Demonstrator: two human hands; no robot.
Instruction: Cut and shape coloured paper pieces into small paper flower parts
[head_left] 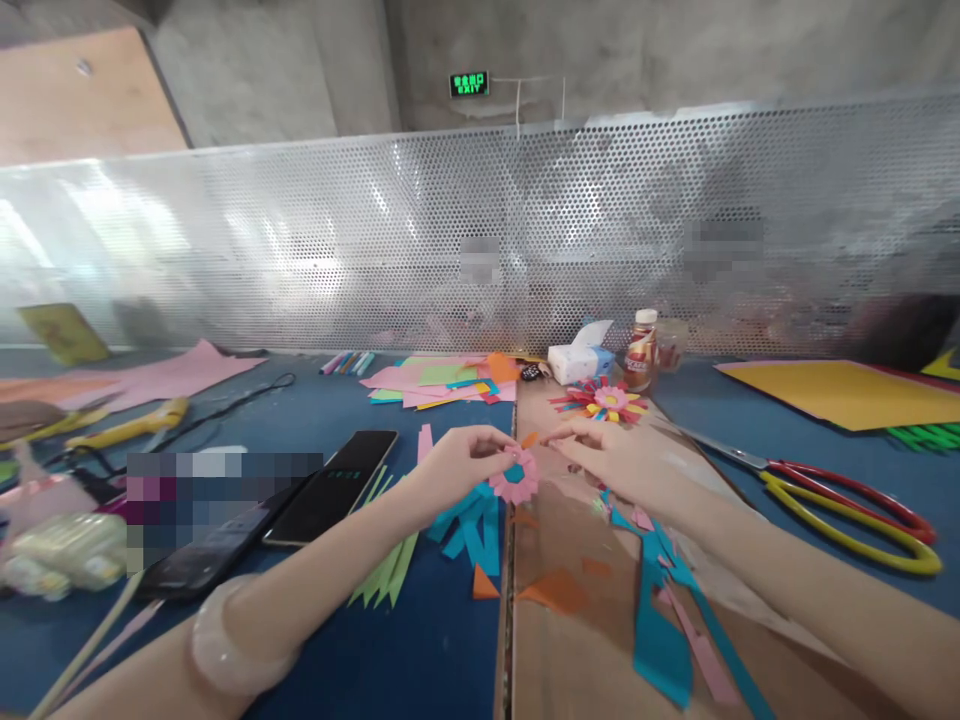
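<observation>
My left hand (471, 460) pinches the rim of a small pink paper flower (529, 480) with a blue centre (517, 471). Just to the right, my right hand (611, 452) is held with bent fingers, its thumb and forefinger apart. A small orange paper piece (530, 440) shows between the two hands; whether a finger touches it I cannot tell. Blue paper strips (472, 535) lie below the flower, and light green strips (394, 565) beside my left forearm. Larger blue strips (660, 640) and a pink strip (701, 645) lie under my right forearm.
Scissors (847, 500) with red and yellow handles lie at right, near yellow sheets (847, 390). A layered paper flower (604, 398), a bottle (642, 350) and a tissue pack (577, 360) stand behind my right hand. Phones (334, 485) lie at left. A perforated metal panel (337, 240) closes the back.
</observation>
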